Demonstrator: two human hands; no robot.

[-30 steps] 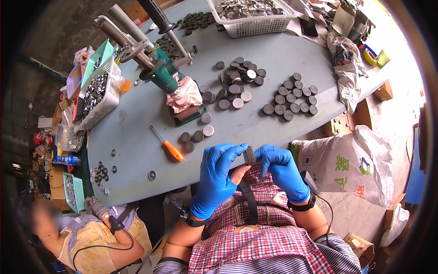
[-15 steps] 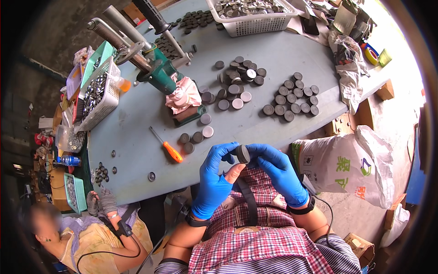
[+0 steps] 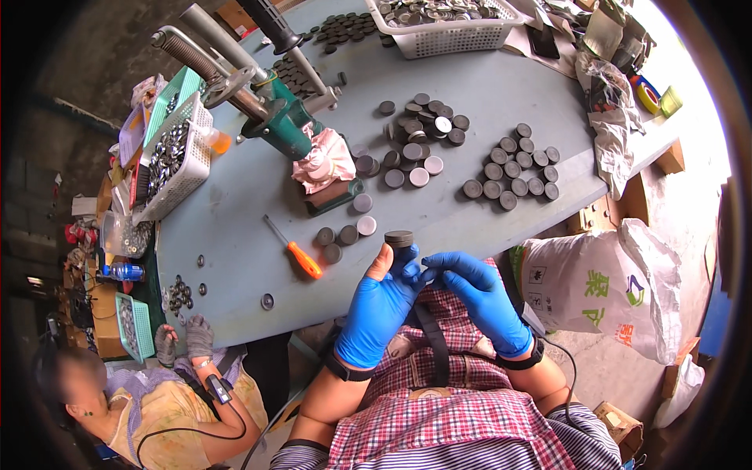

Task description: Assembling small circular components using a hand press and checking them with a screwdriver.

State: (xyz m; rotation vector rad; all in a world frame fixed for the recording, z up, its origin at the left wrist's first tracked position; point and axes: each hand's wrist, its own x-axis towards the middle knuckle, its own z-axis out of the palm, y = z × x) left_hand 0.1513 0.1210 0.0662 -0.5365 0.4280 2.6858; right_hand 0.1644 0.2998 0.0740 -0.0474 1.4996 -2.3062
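Note:
My left hand (image 3: 380,301), in a blue glove with the thumb tip bare, grips a dark round disc (image 3: 399,240) between thumb and fingers. The disc is held nearly level, showing its thick rim, above the table's near edge. Close beside it is my right hand (image 3: 475,294), also gloved in blue. Its fingertips are pinched together near the left fingers; whether something small is between them is hidden. Several more discs (image 3: 333,253) stand on the table just ahead, next to a screwdriver (image 3: 304,259) with an orange handle.
A green hand press (image 3: 286,129) with a pink cloth (image 3: 323,162) stands on the table (image 3: 258,207). Dark discs lie in a heap (image 3: 423,121) and a flat group (image 3: 513,168). White baskets (image 3: 454,41) hold metal parts. A co-worker (image 3: 157,399) sits at left; a white sack (image 3: 599,286) stands at right.
My left hand has turned the disc from on edge to nearly level and moved it slightly left and up. My right fingers have come away from the disc and drawn together below it.

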